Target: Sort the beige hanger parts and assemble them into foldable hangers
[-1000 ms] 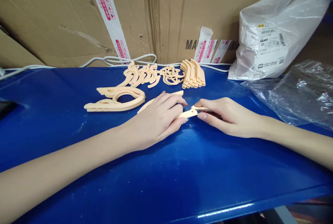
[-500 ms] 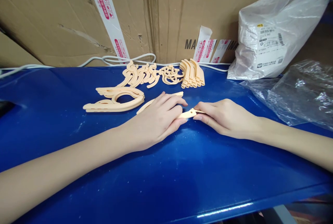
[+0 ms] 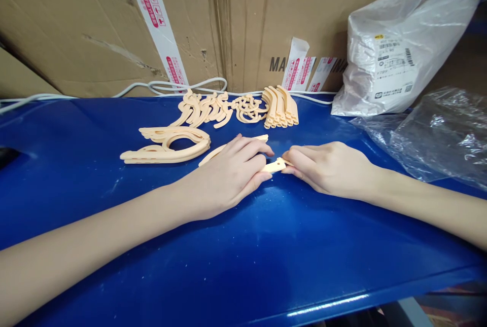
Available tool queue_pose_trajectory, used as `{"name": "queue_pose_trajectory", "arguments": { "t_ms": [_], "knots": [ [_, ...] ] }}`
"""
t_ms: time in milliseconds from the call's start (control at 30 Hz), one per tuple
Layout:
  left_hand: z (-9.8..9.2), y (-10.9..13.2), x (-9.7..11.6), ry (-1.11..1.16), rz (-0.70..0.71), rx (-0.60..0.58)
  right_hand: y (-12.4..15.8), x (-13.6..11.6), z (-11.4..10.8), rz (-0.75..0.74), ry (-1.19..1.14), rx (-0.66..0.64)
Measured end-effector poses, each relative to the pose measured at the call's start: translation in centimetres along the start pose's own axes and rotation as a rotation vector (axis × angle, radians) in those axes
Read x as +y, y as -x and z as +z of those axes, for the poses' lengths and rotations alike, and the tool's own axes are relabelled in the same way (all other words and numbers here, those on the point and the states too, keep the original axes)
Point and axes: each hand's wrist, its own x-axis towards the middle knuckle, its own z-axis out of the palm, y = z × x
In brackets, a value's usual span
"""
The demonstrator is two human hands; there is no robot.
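Note:
My left hand (image 3: 234, 177) is closed around a beige plastic folding-hanger arm (image 3: 274, 166), whose holed end sticks out past the fingertips. My right hand (image 3: 329, 170) pinches a thin beige hanger piece (image 3: 288, 162) at that same end. The two pieces touch, but my right fingers cover most of the thin one. Just behind my left hand lies another curved beige hanger arm (image 3: 211, 155), partly hidden by the hand. Further left, folded beige hangers (image 3: 163, 155) rest in a small pile.
At the back of the blue table (image 3: 243, 261) are curved hanger parts (image 3: 201, 109), small hooks (image 3: 249, 109) and stacked hanger arms (image 3: 280, 106). A white cable (image 3: 133, 86) runs along cardboard boxes (image 3: 243, 17). A labelled plastic bag (image 3: 391, 58) and clear wrap (image 3: 445, 134) occupy the right.
My right hand has turned slightly and moved a little closer to the holed end; less of the thin piece shows now. My left hand stays nearly in place.

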Motion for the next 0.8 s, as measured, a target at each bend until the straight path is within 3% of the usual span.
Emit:
{"name": "queue_pose_trajectory", "arguments": {
  "t_ms": [167, 467, 800],
  "knots": [
    [0.04, 0.03, 0.01, -0.014, -0.009, 0.008, -0.01, -0.06, 0.20, 0.034, -0.051, 0.020],
    [0.16, 0.01, -0.33, -0.006, -0.018, 0.020, -0.21, -0.41, 0.18, 0.197, -0.412, -0.083],
    [0.21, 0.08, -0.14, -0.012, -0.008, 0.005, -0.11, -0.46, 0.27, 0.053, -0.066, 0.035]
  ]
}}
